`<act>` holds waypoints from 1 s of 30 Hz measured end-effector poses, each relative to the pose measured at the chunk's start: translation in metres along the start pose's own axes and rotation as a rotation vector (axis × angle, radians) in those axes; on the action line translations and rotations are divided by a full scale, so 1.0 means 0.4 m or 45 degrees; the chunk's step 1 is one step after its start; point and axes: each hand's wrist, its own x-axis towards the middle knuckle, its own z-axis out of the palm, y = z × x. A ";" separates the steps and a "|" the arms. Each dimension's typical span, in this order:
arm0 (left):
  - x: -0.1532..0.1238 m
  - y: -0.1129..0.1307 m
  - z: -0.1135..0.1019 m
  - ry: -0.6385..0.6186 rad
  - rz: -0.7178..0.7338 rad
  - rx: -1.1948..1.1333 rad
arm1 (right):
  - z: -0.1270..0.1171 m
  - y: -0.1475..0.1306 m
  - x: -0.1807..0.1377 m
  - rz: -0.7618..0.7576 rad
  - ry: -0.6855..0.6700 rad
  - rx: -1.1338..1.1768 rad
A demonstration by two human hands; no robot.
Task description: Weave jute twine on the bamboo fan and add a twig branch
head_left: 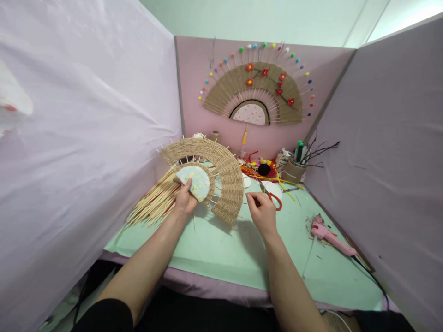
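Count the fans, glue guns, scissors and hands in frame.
Fans: 2, held fan and wall fan
Glue gun: 1
Scissors: 1
Hands: 2, left hand and right hand
Total: 6

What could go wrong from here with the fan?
Likely risks: the left hand grips the fan only at its paper centre, so the bare stick ends splayed leftward may bend or snap against the table. The right hand hovers just over the scissors and could bump them. The glue gun has its cord trailing off the table; a snag might drag it down.
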 end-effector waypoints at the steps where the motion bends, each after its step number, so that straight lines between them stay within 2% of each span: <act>1: 0.001 0.000 -0.001 -0.004 -0.005 -0.005 | -0.001 0.001 -0.003 0.011 -0.018 0.015; 12: 0.000 0.008 -0.001 0.018 -0.059 -0.020 | -0.007 -0.003 -0.001 0.015 -0.061 0.158; 30: 0.001 0.014 0.003 0.121 -0.031 -0.065 | 0.007 -0.007 -0.012 -0.010 -0.121 0.146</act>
